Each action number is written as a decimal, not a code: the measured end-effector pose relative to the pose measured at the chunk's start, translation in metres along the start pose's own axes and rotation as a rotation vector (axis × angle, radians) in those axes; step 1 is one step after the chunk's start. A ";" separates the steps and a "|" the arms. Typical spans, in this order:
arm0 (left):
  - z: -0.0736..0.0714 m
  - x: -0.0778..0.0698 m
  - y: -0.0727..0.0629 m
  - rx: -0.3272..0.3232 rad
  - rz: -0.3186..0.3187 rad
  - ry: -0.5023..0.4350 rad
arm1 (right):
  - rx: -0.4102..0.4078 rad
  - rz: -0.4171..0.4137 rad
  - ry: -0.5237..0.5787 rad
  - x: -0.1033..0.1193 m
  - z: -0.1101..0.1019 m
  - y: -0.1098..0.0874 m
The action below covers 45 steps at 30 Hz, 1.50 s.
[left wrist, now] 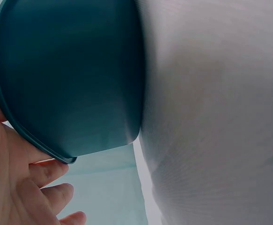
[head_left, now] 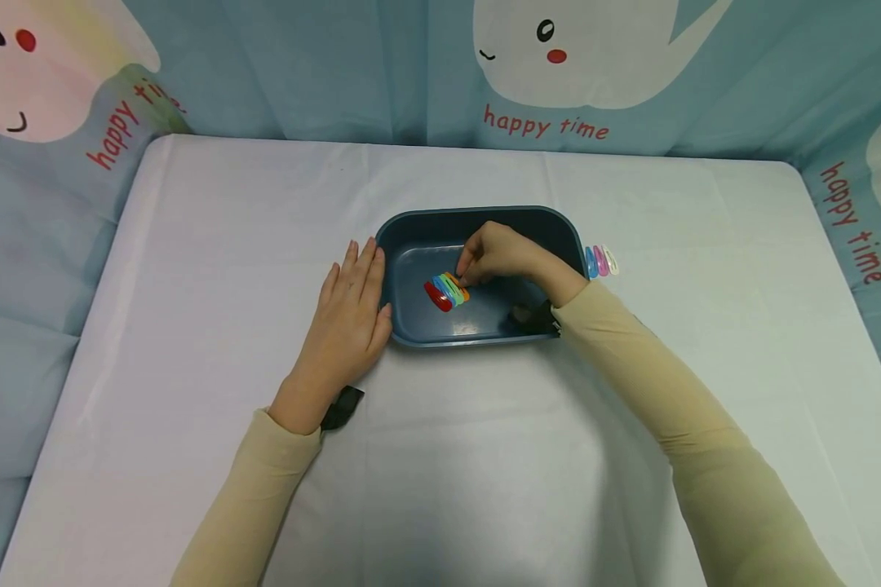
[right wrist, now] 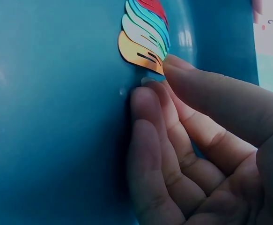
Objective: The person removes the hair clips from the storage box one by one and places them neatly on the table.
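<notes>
Inside a dark blue plastic tray (head_left: 414, 322), a slanted row of snap hair clips in red, blue, green and orange lies on the bottom. At the row's end, my right hand (head_left: 501, 251) pinches the tip of the orange hair clip (right wrist: 135, 52) between thumb and index finger. The other fingers are bent beneath, close over the tray floor. My left hand (head_left: 347, 318) rests against the tray's left rim with its fingers straight. The left wrist view shows the tray's outer wall (left wrist: 70, 79) beside that hand.
Just outside the tray's right end, partly beside my right wrist, lie a blue hair clip (head_left: 592, 262), a pink one (head_left: 601, 261) and a white one (head_left: 612, 260). A white cloth (head_left: 264, 212) covers the table. Light blue printed curtains (head_left: 323, 73) hang behind it.
</notes>
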<state>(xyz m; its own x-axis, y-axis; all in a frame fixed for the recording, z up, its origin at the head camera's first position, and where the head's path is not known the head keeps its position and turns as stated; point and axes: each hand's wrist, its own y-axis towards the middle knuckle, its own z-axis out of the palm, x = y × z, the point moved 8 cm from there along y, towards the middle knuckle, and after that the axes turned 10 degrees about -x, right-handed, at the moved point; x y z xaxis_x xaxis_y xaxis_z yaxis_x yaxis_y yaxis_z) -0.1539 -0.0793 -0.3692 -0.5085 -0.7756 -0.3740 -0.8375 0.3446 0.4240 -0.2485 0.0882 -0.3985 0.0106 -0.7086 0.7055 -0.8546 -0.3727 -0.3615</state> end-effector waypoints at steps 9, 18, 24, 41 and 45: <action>0.001 0.001 0.000 0.004 -0.002 -0.005 | -0.007 -0.039 -0.064 0.001 0.002 0.004; 0.001 0.000 0.000 0.004 0.002 -0.006 | -0.002 -0.041 -0.118 0.003 0.003 0.003; 0.000 -0.001 0.000 0.002 0.000 -0.010 | 0.002 -0.050 -0.124 0.004 0.004 0.003; 0.000 0.000 -0.001 -0.015 0.013 -0.008 | 0.042 -0.056 -0.131 0.003 0.008 0.003; 0.000 0.000 -0.001 -0.012 0.011 -0.009 | 0.038 -0.069 -0.212 0.004 0.008 0.002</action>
<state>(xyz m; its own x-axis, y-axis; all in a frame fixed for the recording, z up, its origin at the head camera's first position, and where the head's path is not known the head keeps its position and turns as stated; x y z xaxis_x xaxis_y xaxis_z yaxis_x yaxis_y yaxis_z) -0.1530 -0.0791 -0.3694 -0.5194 -0.7672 -0.3764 -0.8294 0.3465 0.4382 -0.2462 0.0792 -0.4015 0.1808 -0.7891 0.5871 -0.8280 -0.4442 -0.3422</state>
